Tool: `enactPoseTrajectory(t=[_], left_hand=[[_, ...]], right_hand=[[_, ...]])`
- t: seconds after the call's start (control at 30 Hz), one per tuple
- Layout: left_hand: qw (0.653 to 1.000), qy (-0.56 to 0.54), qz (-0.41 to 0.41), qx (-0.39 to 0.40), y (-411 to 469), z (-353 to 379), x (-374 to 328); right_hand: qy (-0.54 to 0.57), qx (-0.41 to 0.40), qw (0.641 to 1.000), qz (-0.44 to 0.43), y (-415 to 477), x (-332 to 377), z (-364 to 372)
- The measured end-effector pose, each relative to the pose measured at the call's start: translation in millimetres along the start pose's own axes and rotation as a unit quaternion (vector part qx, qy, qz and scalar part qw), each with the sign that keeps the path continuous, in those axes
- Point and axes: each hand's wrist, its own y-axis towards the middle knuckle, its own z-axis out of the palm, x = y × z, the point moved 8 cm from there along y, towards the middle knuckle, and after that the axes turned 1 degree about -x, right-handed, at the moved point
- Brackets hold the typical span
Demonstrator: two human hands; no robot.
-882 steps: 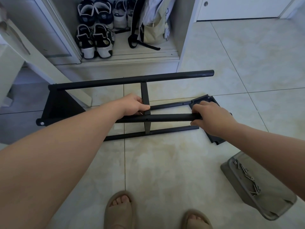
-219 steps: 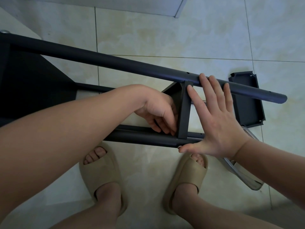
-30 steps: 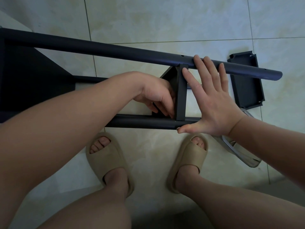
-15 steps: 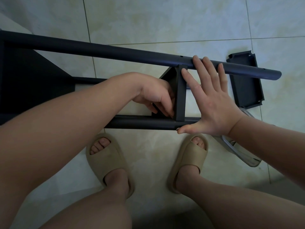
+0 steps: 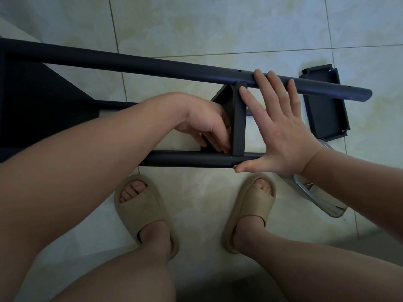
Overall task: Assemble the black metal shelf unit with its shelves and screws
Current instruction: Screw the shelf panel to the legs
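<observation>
Barely anything moved: my right hand [image 5: 281, 129] stays spread flat, bracing the shelf [image 5: 238, 118]; left hand [image 5: 207, 127] curls behind it, pinching what I cannot tell, so fastening likely continues

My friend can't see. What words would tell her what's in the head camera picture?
A person's open right hand spans two black frame tubes beside the black shelf panel standing between them, while the left hand touches the panel's other side. A loose shelf lies on the floor tiles nearby.

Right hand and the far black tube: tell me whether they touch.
Touching. The head view shows the right hand's straight fingers lying flat across the far black tube.
</observation>
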Motion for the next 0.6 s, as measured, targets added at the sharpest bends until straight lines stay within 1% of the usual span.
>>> enactPoseTrajectory(t=[0.13,0.3,0.4,0.6], left_hand=[[1.0,-0.008,0.004,0.005,-0.4,0.6,-0.9],[0.999,0.038,0.004,0.004,1.4,1.9,1.4],[1.0,0.023,0.012,-0.001,3.9,1.3,0.6],[1.0,-0.009,0.007,0.016,3.6,0.6,2.1]], right_hand=[[-0.002,-0.002,1.0,-0.002,0.1,-0.2,0.3],[-0.005,-0.002,1.0,-0.001,0.4,-0.2,0.0],[-0.006,0.0,1.0,0.0,0.3,-0.5,0.4],[-0.005,0.002,1.0,0.001,0.3,-0.7,0.1]])
